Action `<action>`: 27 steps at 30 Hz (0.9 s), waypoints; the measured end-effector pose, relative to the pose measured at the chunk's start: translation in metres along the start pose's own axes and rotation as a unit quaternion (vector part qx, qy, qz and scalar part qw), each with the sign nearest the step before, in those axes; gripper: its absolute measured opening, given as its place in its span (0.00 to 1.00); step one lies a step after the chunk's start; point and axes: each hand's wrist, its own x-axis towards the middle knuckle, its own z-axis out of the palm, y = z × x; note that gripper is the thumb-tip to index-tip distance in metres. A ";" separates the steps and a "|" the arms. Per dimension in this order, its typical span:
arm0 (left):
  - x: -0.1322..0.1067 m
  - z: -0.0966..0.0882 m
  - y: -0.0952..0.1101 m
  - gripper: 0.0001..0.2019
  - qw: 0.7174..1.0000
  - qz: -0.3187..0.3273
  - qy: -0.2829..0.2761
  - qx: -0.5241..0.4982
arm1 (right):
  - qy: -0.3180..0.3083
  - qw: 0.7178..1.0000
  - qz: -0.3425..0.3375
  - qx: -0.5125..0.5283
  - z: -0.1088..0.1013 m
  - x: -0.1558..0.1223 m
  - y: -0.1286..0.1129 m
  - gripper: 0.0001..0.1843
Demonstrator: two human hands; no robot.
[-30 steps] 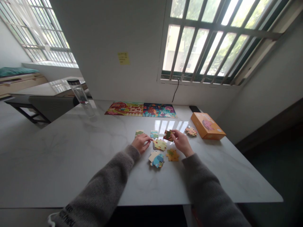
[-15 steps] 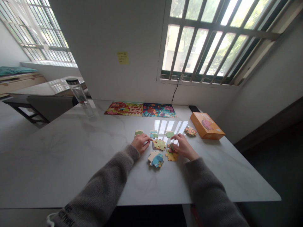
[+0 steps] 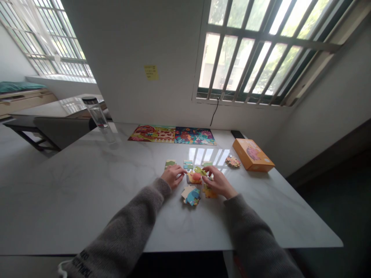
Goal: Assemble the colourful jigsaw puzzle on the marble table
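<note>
My right hand pinches a yellow-green puzzle piece at its right edge, just above a small pile. The top piece of that pile is a puzzle piece with a red-orange picture. My left hand rests left of the pile, fingers stretched out and nothing seen in them. Behind the hands lie a green-and-cream piece, a blue-and-green piece and a pale green piece. Nearer me is a pile topped by blue and cream pieces. Yellow pieces lie partly under my right hand.
An orange box stands at the right, with a heap of puzzle pieces beside it. A black phone-like object is behind. Two picture sheets lie along the wall. A clear bottle stands at the far left of the table.
My right hand has moved left and taken the yellow-green piece off the middle pile, shifting it up and right. The red-orange piece beneath now shows. My left hand has stayed almost still.
</note>
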 end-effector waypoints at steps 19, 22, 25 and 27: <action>0.000 -0.007 -0.013 0.12 0.998 -0.025 -0.014 0.049 | 0.016 0.999 0.031 -0.025 -0.029 -0.005 0.035 0.15; -0.002 -0.013 -0.019 0.17 0.990 -0.085 -0.036 0.104 | -0.076 0.995 0.057 -0.043 -0.039 -0.014 0.039 0.19; -0.006 -0.015 -0.022 0.24 0.974 -0.151 -0.064 0.157 | -0.122 0.987 0.069 -0.075 -0.040 -0.020 0.037 0.26; -0.008 -0.014 -0.024 0.26 0.965 -0.179 -0.087 0.172 | -0.118 0.986 0.072 -0.089 -0.038 -0.021 0.035 0.25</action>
